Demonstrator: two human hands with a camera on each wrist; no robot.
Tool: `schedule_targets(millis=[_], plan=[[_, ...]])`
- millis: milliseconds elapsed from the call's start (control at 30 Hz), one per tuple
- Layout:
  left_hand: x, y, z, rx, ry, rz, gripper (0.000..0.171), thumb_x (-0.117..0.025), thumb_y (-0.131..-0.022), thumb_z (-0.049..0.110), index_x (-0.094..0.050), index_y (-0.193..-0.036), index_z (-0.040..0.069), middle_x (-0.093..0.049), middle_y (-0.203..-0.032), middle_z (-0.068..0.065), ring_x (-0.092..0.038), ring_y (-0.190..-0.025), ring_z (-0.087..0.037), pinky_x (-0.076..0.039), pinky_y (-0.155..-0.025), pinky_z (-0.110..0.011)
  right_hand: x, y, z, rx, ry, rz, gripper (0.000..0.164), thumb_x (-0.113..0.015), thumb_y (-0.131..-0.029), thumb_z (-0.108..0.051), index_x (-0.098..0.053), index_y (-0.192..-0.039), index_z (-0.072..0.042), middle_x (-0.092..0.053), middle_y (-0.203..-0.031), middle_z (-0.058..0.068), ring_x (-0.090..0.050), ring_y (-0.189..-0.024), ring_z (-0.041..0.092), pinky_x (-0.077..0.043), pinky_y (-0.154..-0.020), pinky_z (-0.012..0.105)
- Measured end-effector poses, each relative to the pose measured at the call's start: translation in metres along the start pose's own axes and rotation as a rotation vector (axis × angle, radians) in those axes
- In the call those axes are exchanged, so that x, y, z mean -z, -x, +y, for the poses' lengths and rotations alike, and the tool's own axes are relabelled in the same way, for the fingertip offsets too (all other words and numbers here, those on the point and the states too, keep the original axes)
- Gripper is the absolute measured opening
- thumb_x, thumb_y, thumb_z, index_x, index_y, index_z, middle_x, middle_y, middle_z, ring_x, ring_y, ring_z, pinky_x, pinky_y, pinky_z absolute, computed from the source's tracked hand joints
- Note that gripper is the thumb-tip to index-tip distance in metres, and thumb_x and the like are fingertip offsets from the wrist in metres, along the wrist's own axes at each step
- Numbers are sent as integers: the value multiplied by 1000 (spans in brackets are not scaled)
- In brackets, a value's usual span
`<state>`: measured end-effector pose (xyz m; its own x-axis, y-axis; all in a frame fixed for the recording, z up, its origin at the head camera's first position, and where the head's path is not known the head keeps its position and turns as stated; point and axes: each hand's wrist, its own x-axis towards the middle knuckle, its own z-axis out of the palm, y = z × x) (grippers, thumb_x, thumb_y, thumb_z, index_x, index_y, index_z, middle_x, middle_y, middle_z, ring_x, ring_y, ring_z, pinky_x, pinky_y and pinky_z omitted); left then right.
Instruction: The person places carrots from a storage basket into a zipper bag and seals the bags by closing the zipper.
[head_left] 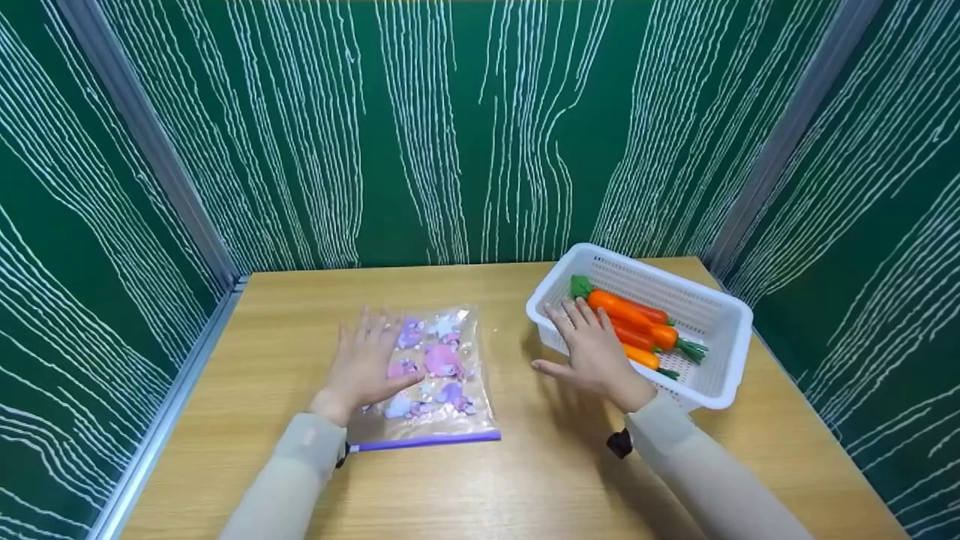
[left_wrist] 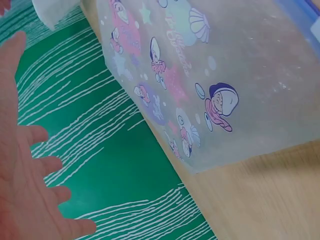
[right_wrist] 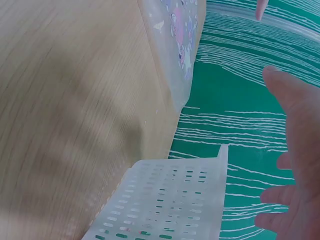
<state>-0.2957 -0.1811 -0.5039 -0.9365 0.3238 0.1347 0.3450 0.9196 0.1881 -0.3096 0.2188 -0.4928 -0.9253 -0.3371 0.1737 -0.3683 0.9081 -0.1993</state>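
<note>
Bag (head_left: 444, 364) flat, left half of tabletop (head_left: 480, 491), strip (head_left: 427, 441) toward near edge, presumably for easy access | basket (head_left: 721, 356) near far-right corner, corralling carrots (head_left: 619, 306) | left hand (head_left: 365, 367) over bag, right hand (head_left: 597, 356) over basket; both spread, empty

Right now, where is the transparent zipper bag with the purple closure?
In the head view, the zipper bag lies on the wood-grain table, left of the white plastic basket and partly hidden by the left hand.

The left hand (left_wrist: 25, 180), fingers apart, was beside a see-through bag (left_wrist: 200, 85) with cartoon prints, on a wooden table (left_wrist: 255, 200) by a green wall (left_wrist: 115, 160)
</note>
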Motion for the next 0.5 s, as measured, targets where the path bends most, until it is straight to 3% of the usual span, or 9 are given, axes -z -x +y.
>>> schedule_targets(millis=[267,500], plan=[[1,4,-1,-10,3,-42,105,-67,-94,75,-34,-171,11,-31,-177,-19,-15,-167,-48,-11,-132,-74,-1,2,-3,43,0,12,101,-77,-91,-66,-38,-169,-15,-36,-175,20,-29,-164,47,-16,-133,71],[1,9,-4,-69,39,-94,90,-72,-97,62,-44,-165,10,-36,-175,-20,-23,-166,-45,-18,-135,-63,-2,4,-4,151,-70,79,94,-86,-90,-52,-47,-164,-9,-45,-169,22,-41,-157,48,-27,-131,68]])
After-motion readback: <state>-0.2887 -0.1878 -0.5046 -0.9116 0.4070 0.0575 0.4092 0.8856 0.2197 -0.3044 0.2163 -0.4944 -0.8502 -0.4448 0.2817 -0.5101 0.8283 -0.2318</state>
